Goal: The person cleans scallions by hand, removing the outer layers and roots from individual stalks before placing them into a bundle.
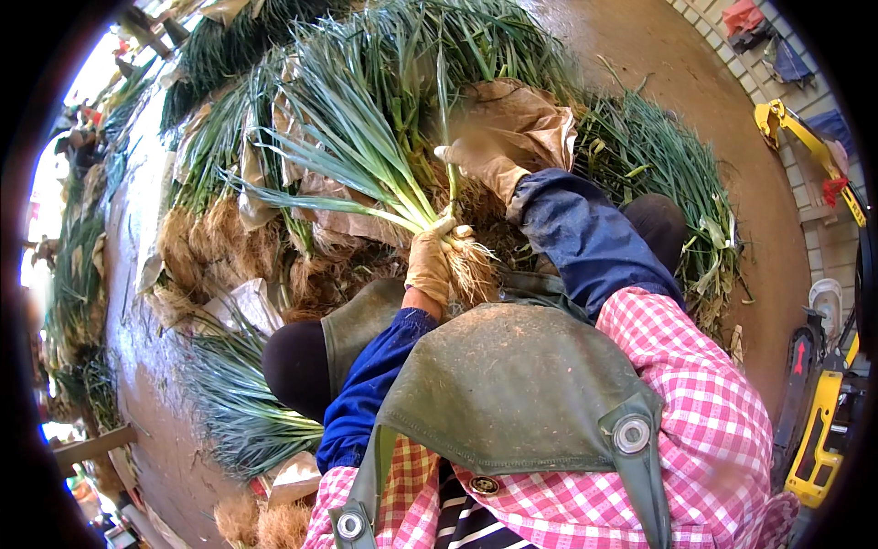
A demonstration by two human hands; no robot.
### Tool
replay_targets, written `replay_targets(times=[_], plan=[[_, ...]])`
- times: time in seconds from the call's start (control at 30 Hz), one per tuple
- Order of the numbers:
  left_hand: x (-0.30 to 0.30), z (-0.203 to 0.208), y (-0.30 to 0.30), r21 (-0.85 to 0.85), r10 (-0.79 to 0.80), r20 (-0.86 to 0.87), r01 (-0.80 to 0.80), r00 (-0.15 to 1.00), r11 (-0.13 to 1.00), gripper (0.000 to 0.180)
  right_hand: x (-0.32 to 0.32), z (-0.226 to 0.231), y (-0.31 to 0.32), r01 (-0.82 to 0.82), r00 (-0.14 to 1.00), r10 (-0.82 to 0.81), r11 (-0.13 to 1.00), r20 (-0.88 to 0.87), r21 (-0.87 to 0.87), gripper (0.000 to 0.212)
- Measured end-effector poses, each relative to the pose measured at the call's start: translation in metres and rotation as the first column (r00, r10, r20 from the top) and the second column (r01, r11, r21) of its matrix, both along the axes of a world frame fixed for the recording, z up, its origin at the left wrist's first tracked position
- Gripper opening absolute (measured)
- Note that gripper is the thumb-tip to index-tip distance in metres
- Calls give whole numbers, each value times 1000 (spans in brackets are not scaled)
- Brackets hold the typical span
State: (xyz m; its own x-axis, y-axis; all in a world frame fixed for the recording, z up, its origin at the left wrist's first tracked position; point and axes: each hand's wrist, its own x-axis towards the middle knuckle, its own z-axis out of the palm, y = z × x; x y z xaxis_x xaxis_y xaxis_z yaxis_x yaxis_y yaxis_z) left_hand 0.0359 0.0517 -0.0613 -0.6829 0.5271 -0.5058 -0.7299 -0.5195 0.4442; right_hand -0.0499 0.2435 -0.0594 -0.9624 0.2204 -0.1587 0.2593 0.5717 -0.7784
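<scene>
Clock directions are taken from your left hand. Your left hand point(428, 263), gloved, has its fingers curled right round the pale lower stems of a bunch of green onions point(402, 194). The bunch is directly above your lap, its leaves fanning out towards 11 o'clock and its roots point(473, 267) hanging free at 4 o'clock.

Your right hand point(489, 166), also gloved, is at 1 o'clock, fingers bent, tips at a single upright stalk point(443, 91). Blur prevents confirming whether those fingertips are pinched shut on it or merely touching.

The step in hand is judged to be working that stalk apart from the others. You are advised to keep the left grip low and firm without crushing the pale stems, and to draw the stalk steadily along its own line; a sideways jerk could snap it or tear neighbouring leaves. Keep the roots aligned.

Surroundings: a large onion heap point(489, 41) at 12 o'clock, brown paper point(526, 119) at 1, and a further onion pile point(240, 398) at 8.
</scene>
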Motion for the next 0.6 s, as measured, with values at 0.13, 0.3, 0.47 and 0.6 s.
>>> replay_targets(times=[0.13,0.3,0.47,0.6], plan=[[-1,5,-15,32,95,41,-96,995,995,22,23,-4,-13,-72,997,49,765,-55,-640,28],[-7,3,-21,134,77,31,-80,997,988,20,61,-1,-24,-163,941,311,760,133,-629,23],[-4,25,-16,154,155,70,-164,985,974,17,77,0,-35,-97,920,327,725,217,-681,29],[-7,17,-8,339,92,122,-129,988,932,17,53,-7,-12,64,974,203,173,99,-983,51]])
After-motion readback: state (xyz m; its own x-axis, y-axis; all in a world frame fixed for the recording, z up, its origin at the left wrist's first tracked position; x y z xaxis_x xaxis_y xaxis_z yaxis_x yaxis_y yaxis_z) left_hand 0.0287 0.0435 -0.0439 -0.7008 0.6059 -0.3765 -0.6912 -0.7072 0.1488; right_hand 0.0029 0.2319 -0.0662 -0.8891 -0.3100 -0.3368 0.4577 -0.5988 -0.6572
